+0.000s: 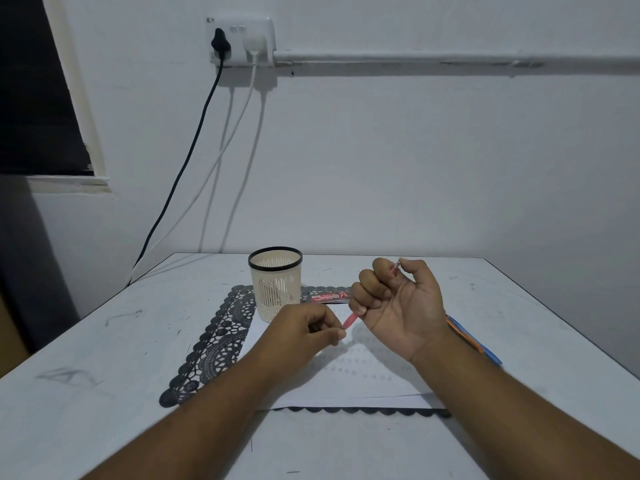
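Note:
My right hand [398, 306] is raised palm-up above the table, fingers curled round a thin pink pen or mechanical pencil [350, 320]; its top end pokes out under my thumb. My left hand [304, 332] sits just left of it, thumb and forefinger pinching at the pencil's lower tip. Whether a small part is held there is too small to tell. Both hands hover over a white sheet of paper [346, 379] lying on a black lace placemat [214, 344].
A cream mesh pen cup with a black rim [275, 284] stands behind my left hand. A red lead packet [329, 297] lies beside it. Blue and orange pens [474, 342] lie right of my right wrist. Cables [194, 147] hang from a wall socket.

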### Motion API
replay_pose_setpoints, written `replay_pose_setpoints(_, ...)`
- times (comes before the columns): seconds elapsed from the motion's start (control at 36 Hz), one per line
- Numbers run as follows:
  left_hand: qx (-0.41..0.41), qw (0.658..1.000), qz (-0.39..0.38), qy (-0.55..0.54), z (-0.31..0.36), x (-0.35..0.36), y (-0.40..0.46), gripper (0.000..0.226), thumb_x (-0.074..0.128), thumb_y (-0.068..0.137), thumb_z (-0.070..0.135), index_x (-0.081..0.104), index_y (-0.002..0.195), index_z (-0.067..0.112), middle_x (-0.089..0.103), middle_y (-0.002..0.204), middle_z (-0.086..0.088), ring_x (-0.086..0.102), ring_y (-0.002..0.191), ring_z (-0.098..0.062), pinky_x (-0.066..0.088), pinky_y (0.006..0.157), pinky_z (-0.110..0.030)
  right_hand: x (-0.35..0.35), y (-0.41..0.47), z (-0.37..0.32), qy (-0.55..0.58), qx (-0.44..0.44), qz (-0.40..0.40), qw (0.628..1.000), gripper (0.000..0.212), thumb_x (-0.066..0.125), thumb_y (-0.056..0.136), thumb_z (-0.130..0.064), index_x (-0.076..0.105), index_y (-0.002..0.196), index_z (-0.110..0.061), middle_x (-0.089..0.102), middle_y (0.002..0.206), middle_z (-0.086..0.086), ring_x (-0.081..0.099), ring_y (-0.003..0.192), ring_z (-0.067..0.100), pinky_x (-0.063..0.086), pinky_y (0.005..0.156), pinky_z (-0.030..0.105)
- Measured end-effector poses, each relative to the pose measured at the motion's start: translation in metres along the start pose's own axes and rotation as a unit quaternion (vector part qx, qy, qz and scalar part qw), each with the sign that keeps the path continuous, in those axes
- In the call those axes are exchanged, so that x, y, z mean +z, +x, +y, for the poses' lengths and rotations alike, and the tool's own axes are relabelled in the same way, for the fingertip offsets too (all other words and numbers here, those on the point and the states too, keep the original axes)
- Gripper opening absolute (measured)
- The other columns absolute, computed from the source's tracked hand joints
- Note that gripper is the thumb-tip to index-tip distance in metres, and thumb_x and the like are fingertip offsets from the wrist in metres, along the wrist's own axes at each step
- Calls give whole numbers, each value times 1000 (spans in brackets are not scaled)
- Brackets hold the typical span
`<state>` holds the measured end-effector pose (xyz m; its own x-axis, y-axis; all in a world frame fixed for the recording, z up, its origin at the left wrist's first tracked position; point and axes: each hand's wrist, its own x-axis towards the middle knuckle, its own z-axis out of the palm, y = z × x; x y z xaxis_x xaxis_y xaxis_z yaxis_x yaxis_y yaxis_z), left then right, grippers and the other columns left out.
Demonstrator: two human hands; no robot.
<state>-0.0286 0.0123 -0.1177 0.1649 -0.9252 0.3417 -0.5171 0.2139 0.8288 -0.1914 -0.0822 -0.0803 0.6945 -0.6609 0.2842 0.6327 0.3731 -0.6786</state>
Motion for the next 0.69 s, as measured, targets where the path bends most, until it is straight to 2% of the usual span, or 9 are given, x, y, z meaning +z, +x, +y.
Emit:
replay_pose_setpoints(0.14,4,1000,-1,-1,-1,-1,0,13,77,89,17,74,78,22,72,76,-6,55,67,-14,41,65,-31,0,-1,0,13,-9,4,1000,33,37,88,-36,33,61,-17,20,62,0,16,61,19,18,62,35)
replay_pose_setpoints(0.28,1,1000,5,-6,-2,-1,2,16,77,89,15,72,77,25,70,75,-7,54,66,-13,41,65,-31,2,1,4,25,-19,42,999,33,41,92,-39,44,69,-15,32,66,3,30,58,19,33,59,34)
replay_pose_setpoints(0.36,-3,1000,18,-3,-2,-2,2,16,78,88,14,72,76,21,65,71,-8,52,64,-10,40,62,-27,3,3,7,37,-27,68,997,33,48,91,-40,50,69,-15,47,71,6,45,63,23,41,68,38)
replay_pose_setpoints(0.42,-4,1000,26,-2,-2,-2,2,15,78,88,13,71,76,18,59,65,2,48,60,-8,37,58,-21,2,4,8,46,-26,83,995,36,49,91,-40,54,66,-14,50,72,6,49,67,24,43,77,41)
replay_pose_setpoints(0.5,-7,999,41,1,-2,-3,3,14,79,87,12,71,76,15,57,62,10,45,57,-5,36,55,-16,1,4,8,66,-24,91,993,36,49,91,-39,50,65,-14,41,68,4,43,63,23,44,78,40)
replay_pose_setpoints(0.58,-8,999,45,4,-3,-2,4,13,80,86,12,72,76,15,58,63,8,47,58,-6,37,56,-17,1,3,8,88,-21,91,992,32,47,88,-37,42,67,-15,33,67,3,35,60,21,41,71,37)
replay_pose_setpoints(0.69,-4,999,43,4,-5,-1,5,15,81,85,12,72,75,17,60,64,6,49,60,-7,38,58,-19,2,3,8,81,-31,83,993,29,42,87,-33,34,64,-17,27,66,2,28,59,20,29,64,34)
